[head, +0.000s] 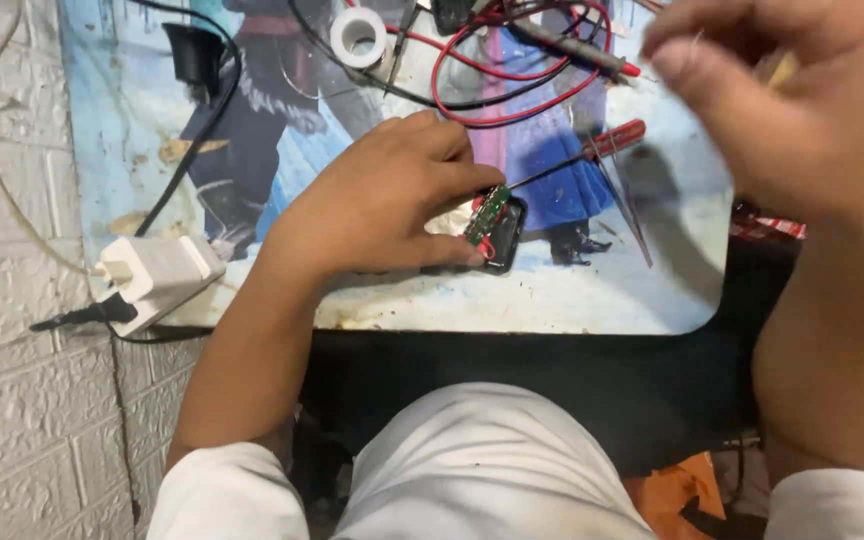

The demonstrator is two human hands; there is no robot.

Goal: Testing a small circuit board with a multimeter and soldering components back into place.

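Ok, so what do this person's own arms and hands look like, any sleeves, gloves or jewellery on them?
Both hands are bare, with no gloves. The left hand shows no ring or watch, and its forearm is uncovered up to a short white sleeve. The right hand is blurred and close to the camera; a white sleeve edge shows there too.

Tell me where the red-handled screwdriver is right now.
In the head view the red-handled screwdriver lies on the picture-printed table mat, right of centre, its shaft slanting down-left toward the small green circuit board under the left hand, just below the red wires.

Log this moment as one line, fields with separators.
left hand: grips green circuit board in black case | right hand: raised, blurred | red-handled screwdriver: lying on mat
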